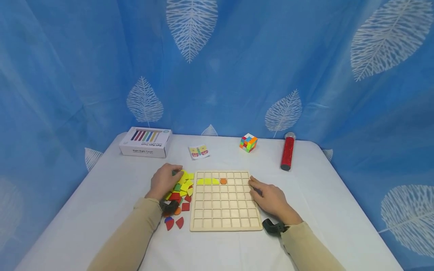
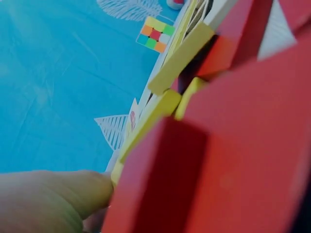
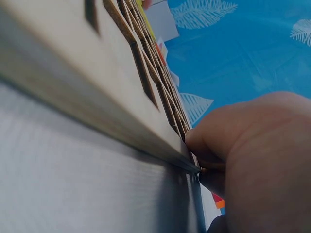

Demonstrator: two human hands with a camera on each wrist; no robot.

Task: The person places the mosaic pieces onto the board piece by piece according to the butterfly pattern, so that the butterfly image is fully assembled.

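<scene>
My left hand [image 1: 165, 180] is over a heap of flat coloured pieces [image 1: 185, 185], its fingertips among yellow and green ones. In the left wrist view the thumb [image 2: 87, 191] touches the edge of a yellow piece [image 2: 150, 124], behind a large red piece [image 2: 243, 141]; I cannot tell whether it is pinched. My right hand [image 1: 271, 197] rests at the right edge of a wooden grid board [image 1: 226, 229], fingertips touching its rim, as the right wrist view also shows. Three yellow pieces [image 1: 208, 181] and an orange disc [image 1: 223, 181] lie in the board's second row.
Behind the board are a pattern card [image 1: 199, 151], a colourful puzzle cube [image 1: 248, 143] and a red glittery tube [image 1: 288, 151]. A white box [image 1: 146, 142] stands at the back left. Loose red pieces [image 1: 180, 222] lie left of the board. A blue curtain [image 1: 230, 75] hangs behind the table.
</scene>
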